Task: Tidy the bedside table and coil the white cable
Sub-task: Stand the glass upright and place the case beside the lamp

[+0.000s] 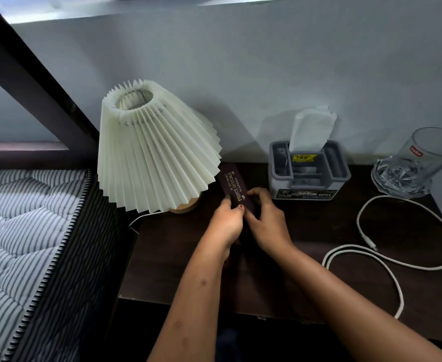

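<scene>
dark wooden bedside surface (306, 270), tidying under way: slim maroon gold-lettered spectacle case (234, 188) just right of the cream pleated-shade lamp (152, 147), fingers of left hand (226, 222) and right hand (265, 220) closed on it; long white cable (387, 267) far right of lamp, sprawled loose, uncoiled.

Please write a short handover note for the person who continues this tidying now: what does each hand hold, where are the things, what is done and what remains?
Left hand and right hand both grip the near end of the maroon spectacle case, beside the lamp.
White cable lies loose in open loops on the right part of the bedside table; one end runs off the front edge.
Tissue holder and glass mug stand at the back.
Done: nothing clearly finished.
Left: place the case, coil the cable.
</scene>
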Demonstrator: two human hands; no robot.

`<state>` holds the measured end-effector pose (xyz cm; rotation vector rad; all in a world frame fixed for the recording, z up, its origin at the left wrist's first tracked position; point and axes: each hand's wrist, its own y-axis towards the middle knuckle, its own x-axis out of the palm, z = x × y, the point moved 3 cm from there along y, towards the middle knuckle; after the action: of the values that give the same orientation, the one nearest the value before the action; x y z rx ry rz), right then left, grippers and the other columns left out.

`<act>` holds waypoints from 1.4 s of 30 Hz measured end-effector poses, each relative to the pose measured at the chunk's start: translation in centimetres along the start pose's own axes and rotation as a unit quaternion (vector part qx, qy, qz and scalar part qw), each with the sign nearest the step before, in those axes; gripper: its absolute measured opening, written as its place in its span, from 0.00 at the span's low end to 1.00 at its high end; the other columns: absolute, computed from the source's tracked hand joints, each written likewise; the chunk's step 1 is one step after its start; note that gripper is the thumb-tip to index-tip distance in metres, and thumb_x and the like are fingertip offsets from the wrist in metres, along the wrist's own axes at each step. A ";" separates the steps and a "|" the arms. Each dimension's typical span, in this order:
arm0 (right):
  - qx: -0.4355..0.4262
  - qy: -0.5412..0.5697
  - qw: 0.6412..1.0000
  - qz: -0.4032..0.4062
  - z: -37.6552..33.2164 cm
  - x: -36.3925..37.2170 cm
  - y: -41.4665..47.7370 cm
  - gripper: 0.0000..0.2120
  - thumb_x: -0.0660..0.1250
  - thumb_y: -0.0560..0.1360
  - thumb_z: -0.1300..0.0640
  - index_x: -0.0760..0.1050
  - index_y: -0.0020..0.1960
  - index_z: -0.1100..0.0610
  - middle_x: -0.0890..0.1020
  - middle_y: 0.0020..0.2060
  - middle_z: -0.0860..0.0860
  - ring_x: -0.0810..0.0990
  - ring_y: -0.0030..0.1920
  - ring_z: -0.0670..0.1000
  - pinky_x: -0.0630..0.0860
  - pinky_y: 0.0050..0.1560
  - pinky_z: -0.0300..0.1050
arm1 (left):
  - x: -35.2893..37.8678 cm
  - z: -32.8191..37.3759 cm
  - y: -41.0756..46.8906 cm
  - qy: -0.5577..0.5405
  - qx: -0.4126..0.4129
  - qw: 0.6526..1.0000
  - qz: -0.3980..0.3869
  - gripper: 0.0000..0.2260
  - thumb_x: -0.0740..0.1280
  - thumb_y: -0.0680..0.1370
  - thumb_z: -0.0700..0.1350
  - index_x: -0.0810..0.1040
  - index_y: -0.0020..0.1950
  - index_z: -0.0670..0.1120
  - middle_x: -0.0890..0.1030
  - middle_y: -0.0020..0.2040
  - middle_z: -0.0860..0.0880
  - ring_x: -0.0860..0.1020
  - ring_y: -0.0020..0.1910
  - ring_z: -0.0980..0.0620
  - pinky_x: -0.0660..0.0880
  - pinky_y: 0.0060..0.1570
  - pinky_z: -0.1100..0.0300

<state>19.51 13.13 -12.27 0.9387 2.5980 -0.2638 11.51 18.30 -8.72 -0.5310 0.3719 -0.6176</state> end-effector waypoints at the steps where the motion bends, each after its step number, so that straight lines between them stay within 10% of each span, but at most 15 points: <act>1: -0.007 -0.008 1.000 -0.002 0.1 0.1 0.1 0.16 0.68 0.72 0.59 0.71 0.58 0.55 0.80 0.50 0.52 0.75 0.41 0.47 0.67 0.42 0.33 | -0.1 -0.1 0.1 0.011 0.001 1.000 0.004 0.23 0.56 0.81 0.43 0.57 0.75 0.52 0.68 0.70 0.46 0.71 0.62 0.50 0.69 0.55 0.59; 9: -0.084 -0.083 0.991 -0.070 0.7 0.8 0.4 0.26 0.66 0.71 0.65 0.69 0.68 0.57 0.74 0.65 0.56 0.71 0.65 0.51 0.57 0.61 0.22 | -0.7 -0.3 0.6 0.105 0.043 0.993 0.023 0.25 0.59 0.79 0.43 0.56 0.75 0.50 0.64 0.73 0.44 0.68 0.68 0.45 0.66 0.67 0.56; 13: -0.105 -0.126 0.979 -0.125 0.7 1.7 0.1 0.29 0.66 0.72 0.62 0.64 0.72 0.55 0.70 0.69 0.57 0.67 0.70 0.54 0.60 0.72 0.43 | -1.7 -0.5 1.2 0.176 0.059 0.982 0.038 0.27 0.58 0.80 0.44 0.52 0.77 0.49 0.55 0.77 0.46 0.58 0.74 0.47 0.58 0.69 0.59; 29: -0.109 -0.220 0.947 -0.205 0.9 2.3 -0.1 0.35 0.59 0.75 0.58 0.45 0.76 0.50 0.51 0.77 0.49 0.55 0.74 0.57 0.58 0.73 0.52 | -3.1 -1.0 1.8 0.325 0.096 0.940 0.035 0.32 0.58 0.79 0.53 0.46 0.77 0.48 0.44 0.78 0.46 0.46 0.77 0.47 0.48 0.73 0.59; 37: -0.251 -0.236 0.923 0.175 -3.9 -4.8 0.8 0.19 0.62 0.71 0.61 0.74 0.61 0.53 0.79 0.55 0.52 0.74 0.54 0.55 0.69 0.56 0.49 | -2.9 -0.2 1.3 0.364 0.144 0.916 0.085 0.29 0.58 0.79 0.54 0.52 0.77 0.49 0.50 0.78 0.45 0.50 0.76 0.44 0.50 0.73 0.54; 42: -0.076 -0.304 0.902 0.296 -1.7 -10.3 1.7 0.22 0.62 0.71 0.51 0.68 0.66 0.49 0.70 0.66 0.55 0.64 0.66 0.59 0.61 0.63 0.59 | -2.3 -0.5 1.0 0.408 0.147 0.900 0.042 0.25 0.59 0.78 0.54 0.57 0.74 0.60 0.43 0.78 0.51 0.44 0.76 0.46 0.52 0.74 0.49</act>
<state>27.47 8.94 -6.65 1.2835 1.6552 -0.1499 9.98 20.32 -9.31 0.0666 1.0700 -0.7804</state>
